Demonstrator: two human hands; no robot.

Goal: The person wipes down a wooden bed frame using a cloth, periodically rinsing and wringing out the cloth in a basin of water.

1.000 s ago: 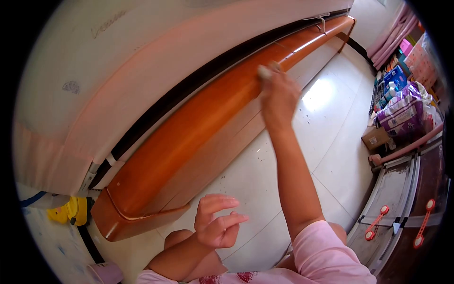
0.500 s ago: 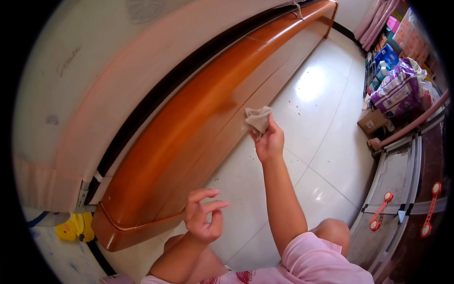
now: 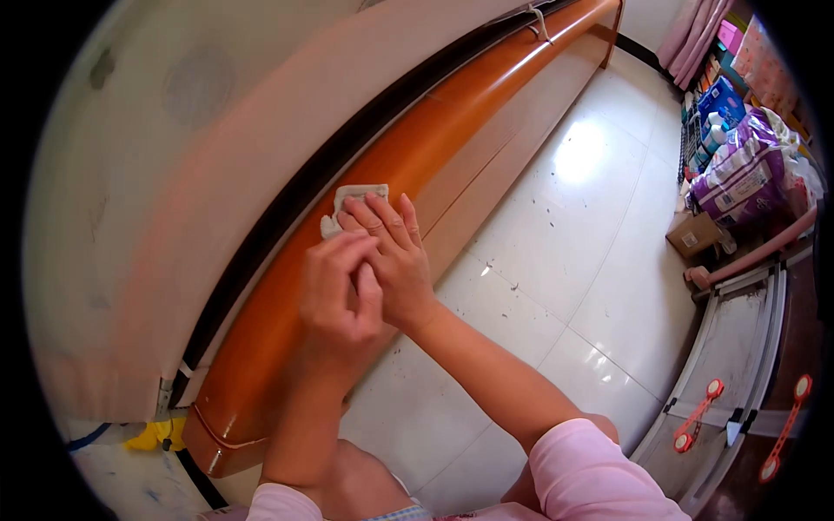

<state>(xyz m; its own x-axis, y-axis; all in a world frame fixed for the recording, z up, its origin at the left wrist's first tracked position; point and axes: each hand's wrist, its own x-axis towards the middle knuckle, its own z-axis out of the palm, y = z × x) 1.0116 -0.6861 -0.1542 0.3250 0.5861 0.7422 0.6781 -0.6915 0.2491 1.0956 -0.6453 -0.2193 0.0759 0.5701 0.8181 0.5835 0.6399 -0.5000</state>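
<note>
A greyish-white cloth (image 3: 363, 191) lies on the curved top of the glossy orange-brown wooden bed rail (image 3: 452, 113). My right hand (image 3: 395, 252) presses flat on the cloth, its fingers stretched out over it and pinning it against the wood. Just in front of that hand is my left hand (image 3: 341, 282), its fingers curled and slightly blurred, close to the cloth's lower edge and overlapping the right hand in view. Whether the left fingertips touch the cloth I cannot tell.
A pale mattress side (image 3: 174, 260) runs along the rail. Small dark bits dot the tiled floor (image 3: 521, 304). At the right are a purple package (image 3: 743, 178), a cardboard box (image 3: 693, 234) and a cabinet (image 3: 725, 339) with red-and-white latches. Something yellow (image 3: 156, 436) lies lower left.
My right hand has brought the cloth from in front of the rail's side, leftward, down onto its top. My left hand has risen from near my knees to beside it.
</note>
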